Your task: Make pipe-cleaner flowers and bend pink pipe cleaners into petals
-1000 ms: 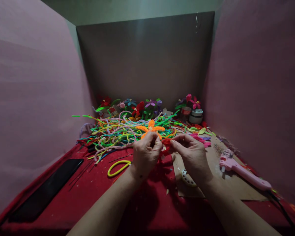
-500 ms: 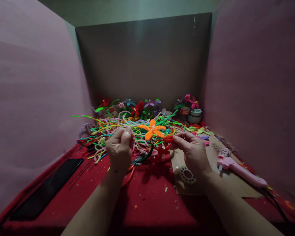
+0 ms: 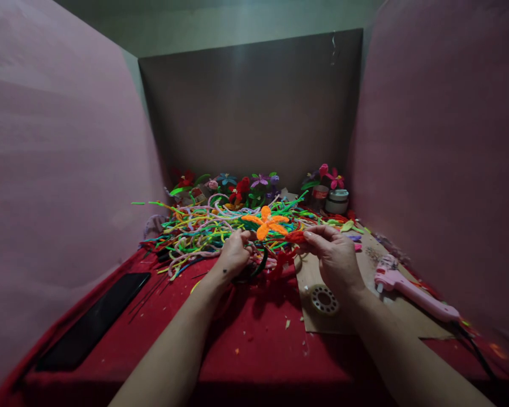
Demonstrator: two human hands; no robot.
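My right hand (image 3: 337, 257) pinches a red fuzzy pipe-cleaner petal (image 3: 296, 237) between thumb and fingers. More red fuzzy petals (image 3: 283, 263) hang below it. Just left of these, an orange pipe-cleaner flower (image 3: 263, 230) with several petals shows in front of the pile; I cannot tell whether it rests there. My left hand (image 3: 236, 253) is closed, its fingertips at the orange flower's lower left; whatever they grip is hidden. Beneath that hand, scissors show a dark curved handle (image 3: 261, 264), the rest mostly covered.
Behind the hands spreads a tangled heap of coloured pipe cleaners (image 3: 199, 229). Finished flowers (image 3: 240, 189) and a lidded jar (image 3: 336, 200) stand at the back. On the right, a pink glue gun (image 3: 415, 291) and a tape roll (image 3: 324, 299) lie on cardboard (image 3: 335, 327). A black phone (image 3: 95, 322) lies left.
My left hand has moved right and slightly forward, close to the orange flower, covering most of the scissors. My right hand keeps its pinch on the red petal, and the view has shifted slightly.
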